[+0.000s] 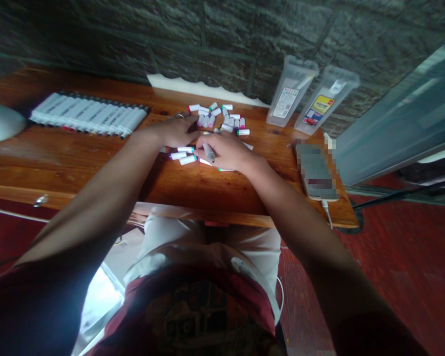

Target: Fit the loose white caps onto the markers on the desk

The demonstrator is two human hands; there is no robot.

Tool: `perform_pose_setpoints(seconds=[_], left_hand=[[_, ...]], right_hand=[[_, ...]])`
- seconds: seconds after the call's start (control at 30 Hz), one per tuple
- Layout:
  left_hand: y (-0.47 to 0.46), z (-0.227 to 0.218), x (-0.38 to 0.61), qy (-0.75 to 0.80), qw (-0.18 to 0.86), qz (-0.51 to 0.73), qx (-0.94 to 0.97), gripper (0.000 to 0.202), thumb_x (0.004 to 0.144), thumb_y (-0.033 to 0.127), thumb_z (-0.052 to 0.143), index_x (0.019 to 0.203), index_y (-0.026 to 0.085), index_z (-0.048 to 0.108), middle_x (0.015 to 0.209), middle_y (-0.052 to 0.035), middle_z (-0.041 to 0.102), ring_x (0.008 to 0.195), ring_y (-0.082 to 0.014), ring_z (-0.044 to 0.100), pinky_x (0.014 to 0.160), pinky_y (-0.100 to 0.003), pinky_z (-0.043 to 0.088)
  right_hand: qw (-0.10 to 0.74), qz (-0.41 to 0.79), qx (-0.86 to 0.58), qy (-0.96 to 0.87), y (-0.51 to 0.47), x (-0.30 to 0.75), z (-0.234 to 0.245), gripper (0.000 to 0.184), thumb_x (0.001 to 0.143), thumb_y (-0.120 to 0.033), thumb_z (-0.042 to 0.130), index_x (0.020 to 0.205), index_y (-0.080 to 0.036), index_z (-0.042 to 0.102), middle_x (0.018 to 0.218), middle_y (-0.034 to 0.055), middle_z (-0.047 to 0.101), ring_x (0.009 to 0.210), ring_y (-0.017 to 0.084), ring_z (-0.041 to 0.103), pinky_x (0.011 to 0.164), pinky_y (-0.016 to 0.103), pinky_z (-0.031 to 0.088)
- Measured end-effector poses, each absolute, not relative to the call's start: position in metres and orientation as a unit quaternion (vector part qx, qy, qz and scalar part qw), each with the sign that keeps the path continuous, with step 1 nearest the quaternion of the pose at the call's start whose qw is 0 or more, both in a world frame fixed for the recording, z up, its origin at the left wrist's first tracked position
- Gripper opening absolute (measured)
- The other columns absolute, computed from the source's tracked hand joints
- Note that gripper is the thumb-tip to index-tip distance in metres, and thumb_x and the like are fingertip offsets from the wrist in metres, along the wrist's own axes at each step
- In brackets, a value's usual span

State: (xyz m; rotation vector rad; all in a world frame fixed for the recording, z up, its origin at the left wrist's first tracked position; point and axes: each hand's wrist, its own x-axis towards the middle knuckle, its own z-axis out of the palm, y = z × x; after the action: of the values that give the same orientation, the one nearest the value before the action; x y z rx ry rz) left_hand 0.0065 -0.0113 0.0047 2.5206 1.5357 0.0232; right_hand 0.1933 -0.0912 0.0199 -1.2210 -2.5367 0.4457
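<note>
Many small white marker caps with coloured ends (205, 121) lie scattered at the middle of the wooden table. Among them my left hand (178, 131), with a ring on one finger, reaches flat with its fingers stretched out; I see nothing held in it. Close beside it, my right hand (224, 148) is closed around a marker (209, 153), whose greyish end sticks out toward me. Several more caps (187, 160) lie just in front of the hands, and some are hidden beneath them.
At the left lies a row of white markers (89, 114) side by side. Two clear plastic cases (287, 94) stand by the stone wall. A phone (317, 170) with a cable sits near the right edge, and a white rounded object (2, 122) at the far left.
</note>
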Motion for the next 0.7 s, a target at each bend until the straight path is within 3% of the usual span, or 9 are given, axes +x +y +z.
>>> perform_pose_setpoints(seconds=[0.13,0.7], left_hand=[[-0.0135,0.0052,0.0075,0.527,0.083,-0.001,0.846,0.066,0.097,0.051,0.033,0.151,0.013,0.027,0.153,-0.0105,0.034,0.134,-0.0226,0.040,0.113,-0.037,0.034],[-0.0161,0.0098,0.0110,0.516,0.089,-0.005,0.852,0.069,0.099,0.052,0.033,0.152,0.008,0.024,0.154,-0.0137,0.031,0.139,-0.0263,0.035,0.116,-0.035,0.027]], right_hand=[[0.150,0.155,-0.421,-0.881,-0.0909,0.1933,0.0183,0.026,0.091,-0.036,0.054,0.104,-0.018,0.069,0.094,0.0052,0.069,0.091,0.018,0.060,0.081,0.028,0.037],[0.140,0.137,-0.415,-0.889,-0.0986,0.1921,0.0225,0.026,0.093,-0.035,0.052,0.104,-0.017,0.067,0.095,0.0039,0.066,0.097,0.017,0.058,0.086,0.028,0.035]])
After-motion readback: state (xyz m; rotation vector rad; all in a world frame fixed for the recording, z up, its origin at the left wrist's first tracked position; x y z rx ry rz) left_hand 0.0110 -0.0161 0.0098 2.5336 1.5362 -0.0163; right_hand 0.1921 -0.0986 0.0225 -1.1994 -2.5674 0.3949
